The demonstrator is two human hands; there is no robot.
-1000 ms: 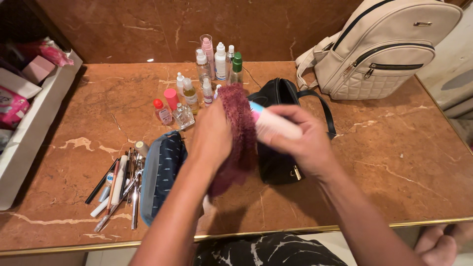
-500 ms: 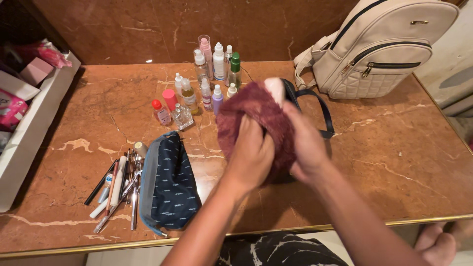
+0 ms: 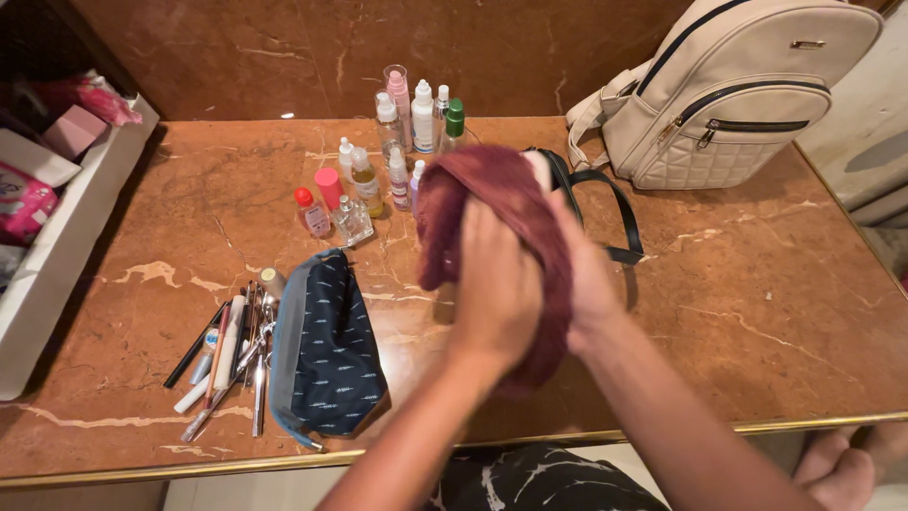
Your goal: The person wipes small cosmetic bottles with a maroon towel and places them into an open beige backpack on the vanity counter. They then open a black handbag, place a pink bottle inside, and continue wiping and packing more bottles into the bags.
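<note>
- my left hand [image 3: 497, 284] and right hand [image 3: 586, 274], both clamped on the maroon cloth [image 3: 492, 203], sit at the centre of the frame.
- lower left, the navy pouch [image 3: 326, 345] lies beside loose pens [image 3: 227, 355].
- behind the cloth stand small bottles [image 3: 407, 123]; upper right, a cream backpack [image 3: 738, 90].
</note>
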